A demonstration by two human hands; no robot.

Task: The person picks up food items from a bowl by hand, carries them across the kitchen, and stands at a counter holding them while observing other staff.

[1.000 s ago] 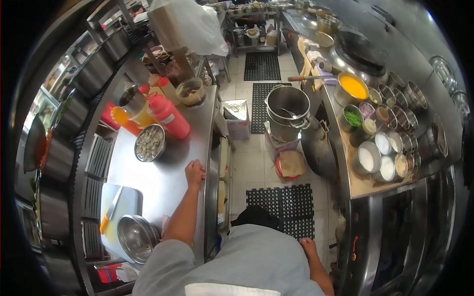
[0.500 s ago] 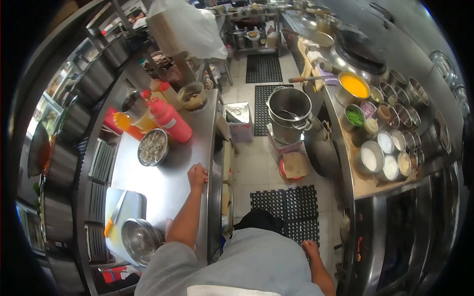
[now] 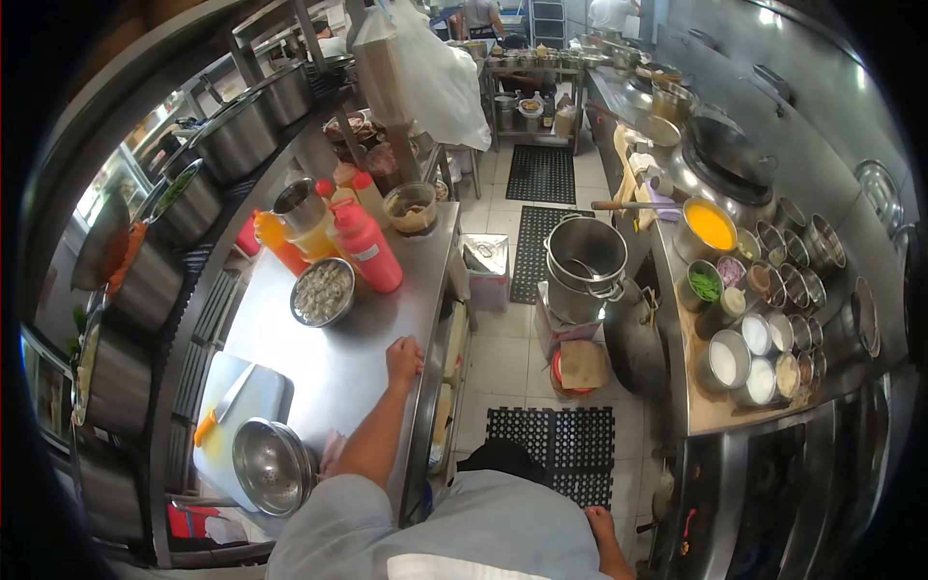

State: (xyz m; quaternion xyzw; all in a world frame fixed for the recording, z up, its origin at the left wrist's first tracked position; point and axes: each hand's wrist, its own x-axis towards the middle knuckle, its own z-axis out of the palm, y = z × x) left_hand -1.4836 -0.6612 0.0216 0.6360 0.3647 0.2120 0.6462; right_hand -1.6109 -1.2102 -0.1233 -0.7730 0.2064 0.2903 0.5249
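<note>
My left hand [image 3: 404, 362] is closed in a loose fist at the right edge of the steel table [image 3: 362, 333], with nothing visible in it. Beyond it stands a metal bowl of greyish pieces, probably shellfish [image 3: 324, 291], beside a red squeeze bottle [image 3: 365, 246]. Left of my forearm, a perforated metal bowl [image 3: 271, 469] rests partly on a white cutting board [image 3: 217, 387], where an orange-handled knife [image 3: 224, 404] also lies. Low at my right side hangs my right hand [image 3: 600, 524], its fingers curled in and nothing seen in them.
A large pot [image 3: 587, 253] stands in the aisle, with a wok [image 3: 633, 338] beside it. Along the right counter [image 3: 710, 418] are several metal containers and a pot of orange liquid [image 3: 710, 227]. Rubber mats [image 3: 551, 435] cover parts of the floor. People are at the far end.
The view has tilted up, bringing more of the far kitchen and people into sight. My left hand stays at the table edge, and my right hand still hangs at my side.
</note>
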